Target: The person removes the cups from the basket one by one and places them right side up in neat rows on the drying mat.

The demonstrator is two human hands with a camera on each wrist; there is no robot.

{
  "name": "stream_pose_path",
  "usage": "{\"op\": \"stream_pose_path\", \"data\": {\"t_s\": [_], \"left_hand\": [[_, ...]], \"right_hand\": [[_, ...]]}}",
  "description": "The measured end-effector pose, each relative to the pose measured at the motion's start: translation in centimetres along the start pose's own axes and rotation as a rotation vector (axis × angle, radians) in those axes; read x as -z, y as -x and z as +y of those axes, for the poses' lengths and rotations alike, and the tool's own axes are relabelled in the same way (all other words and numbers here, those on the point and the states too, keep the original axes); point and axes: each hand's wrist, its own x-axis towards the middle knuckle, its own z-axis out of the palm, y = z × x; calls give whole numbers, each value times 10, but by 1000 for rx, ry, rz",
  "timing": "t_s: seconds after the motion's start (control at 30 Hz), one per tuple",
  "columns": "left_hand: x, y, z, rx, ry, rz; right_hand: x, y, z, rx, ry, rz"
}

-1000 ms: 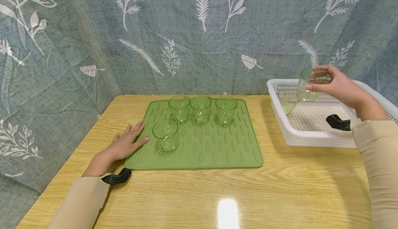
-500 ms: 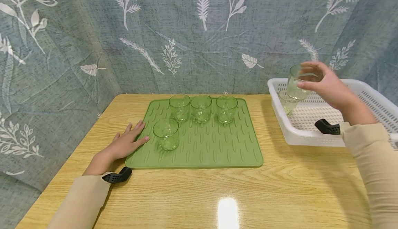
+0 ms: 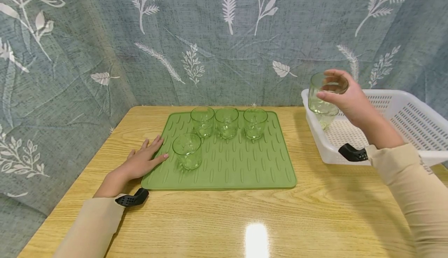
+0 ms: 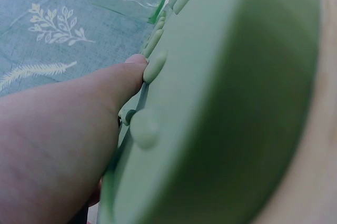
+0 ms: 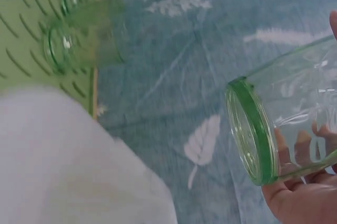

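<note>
My right hand (image 3: 350,100) grips a clear green-tinted drinking glass (image 3: 316,98) with thumb and fingers, above the left wall of the white basket. In the right wrist view, fingers show through the held glass (image 5: 300,113), which has a thick green end. Behind and below it, a second glass (image 3: 324,122) stands inside the basket, partly overlapped. My left hand (image 3: 140,164) lies spread at the left edge of the green ridged mat (image 3: 241,168). Its thumb (image 4: 124,79) touches the mat's edge in the left wrist view.
Three glasses (image 3: 226,125) stand along the mat's back edge, and another glass (image 3: 189,157) stands nearer, toward the left. The white perforated basket (image 3: 409,108) sits on the wooden table (image 3: 196,223) at the right. A blue-grey leaf-patterned curtain (image 3: 217,71) hangs behind.
My right hand has carried the glass leftward, from over the basket's inside to its left wall. My left hand and the glasses on the mat stay where they were.
</note>
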Motion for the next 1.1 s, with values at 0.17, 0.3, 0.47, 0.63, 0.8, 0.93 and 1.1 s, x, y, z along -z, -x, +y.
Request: {"op": "stream_pose_path", "data": {"t_s": [0.17,0.3,0.47,0.63,0.8,0.93,1.1], "left_hand": [[2,1,-2,-2,4,-4],[3,1,-2,-1,-1,-5],[3,2,-2,0,-2,-8],[3,1,-2,0,2,-10],[3,0,-3,1,7,-8],[3,1,-2,2,7,-6],[2,0,-1,5,6,-8]], "right_hand": [[-17,2,-2,21,-27,-8],[-31,4,-4,50,-73,-23],[-49,8,-8,65,-125,-42],[-65,10,-12,48,-161,-71],[-82,11,-16,40,-194,-114],[-95,12,-18,32,-212,-147],[-111,14,-17,44,-247,-178]]}}
